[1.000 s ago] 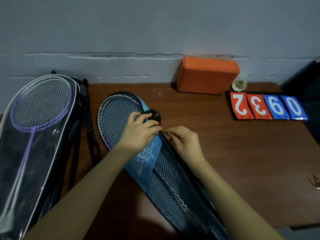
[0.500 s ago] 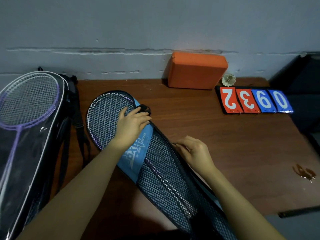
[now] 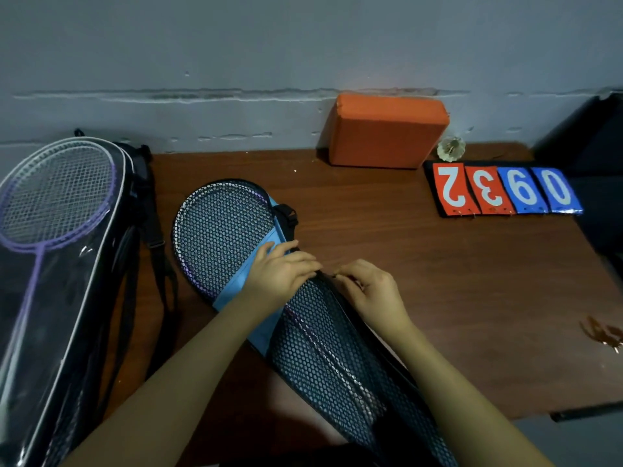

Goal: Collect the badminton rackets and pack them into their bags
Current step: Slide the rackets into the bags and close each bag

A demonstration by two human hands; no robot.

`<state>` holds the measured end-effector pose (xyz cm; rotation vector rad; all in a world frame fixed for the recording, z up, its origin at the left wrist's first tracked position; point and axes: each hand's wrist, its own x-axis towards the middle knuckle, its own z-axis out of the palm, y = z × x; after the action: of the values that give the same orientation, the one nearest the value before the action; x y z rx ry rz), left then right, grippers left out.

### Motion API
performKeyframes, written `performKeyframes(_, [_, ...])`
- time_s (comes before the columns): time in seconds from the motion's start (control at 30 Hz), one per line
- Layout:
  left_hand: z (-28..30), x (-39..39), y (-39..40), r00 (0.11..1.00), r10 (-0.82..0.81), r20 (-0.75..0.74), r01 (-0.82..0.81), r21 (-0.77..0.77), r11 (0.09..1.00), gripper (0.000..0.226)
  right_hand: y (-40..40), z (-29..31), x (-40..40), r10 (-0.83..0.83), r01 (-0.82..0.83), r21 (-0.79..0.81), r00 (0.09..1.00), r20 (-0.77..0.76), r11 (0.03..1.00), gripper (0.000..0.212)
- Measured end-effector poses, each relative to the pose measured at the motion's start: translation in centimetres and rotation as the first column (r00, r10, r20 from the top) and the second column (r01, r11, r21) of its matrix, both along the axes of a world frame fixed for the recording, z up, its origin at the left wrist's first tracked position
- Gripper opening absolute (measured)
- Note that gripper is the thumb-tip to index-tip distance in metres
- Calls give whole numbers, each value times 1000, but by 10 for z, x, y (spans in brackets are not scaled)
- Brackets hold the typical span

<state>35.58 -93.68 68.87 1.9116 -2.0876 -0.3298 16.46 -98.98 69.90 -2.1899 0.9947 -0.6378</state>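
A wooden table [image 3: 421, 264] against a grey wall; at its left edge a clear-fronted bag [image 3: 64, 298] holds a purple racket [image 3: 50, 203]; at centre, a black mesh bag [image 3: 229, 230] with a blue band lies diagonally, a racket inside; left hand [image 3: 279, 271] presses flat on the band; right hand [image 3: 371, 291] pinches the bag's edge; score cards [image 3: 502, 190] read 2, 3, 9, 0 beside an orange block [image 3: 384, 133].

A black mesh racket bag with a blue band [image 3: 232, 237] is pressed flat by the left hand [image 3: 281, 273], while its right edge is pinched by the right hand [image 3: 369, 291].
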Motion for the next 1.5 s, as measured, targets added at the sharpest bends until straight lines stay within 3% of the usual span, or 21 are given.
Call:
performKeyframes(0.13, [-8, 3, -18, 995, 102, -7, -100, 115, 988, 29, -1, -4, -19, -19, 18, -4, 996, -89, 1000, 11])
performKeyframes(0.53, [-30, -11, -37, 924, 382, -1, -379, 110, 919, 29, -1, -22, -91, -65, 81, 66, 974, -219, 994, 11])
performKeyframes(0.6, [-28, -17, -32, 948, 316, 46, -318, 83, 944, 32, 0, -27, -96, -62, 85, 101, 976, -211, 991, 9])
performKeyframes(0.73, [-29, -66, -3, 1000, 27, -2, -27, -32, 999, 30, -1, -29, -85, -55, 82, 201, 989, -139, 976, 11])
performKeyframes(0.8, [-33, -94, 8, 1000, 10, -30, -11, -27, 1000, 30, -2, -30, -82, -16, 41, 187, 991, -131, 982, 14])
performKeyframes(0.93, [-36, -115, 8, 988, 145, -53, -146, -17, 989, 23, -7, -35, -89, 91, -65, 116, 969, -228, 991, 18])
performKeyframes(1.03, [-39, -114, 7, 991, 132, 22, -132, -2, 991, 25, -6, -38, -95, 134, -116, 76, 945, -297, 990, 13])
performKeyframes(1.33, [-45, -132, -13, 921, 384, 59, -385, 5, 923, 26, -3, -33, -177, 89, -42, 177, 958, -271, 983, 13])
performKeyframes(1.5, [-50, -158, -2, 894, 443, 65, -443, -15, 896, 27, 7, -40, -206, 42, 3, 267, 986, -164, 964, 15])
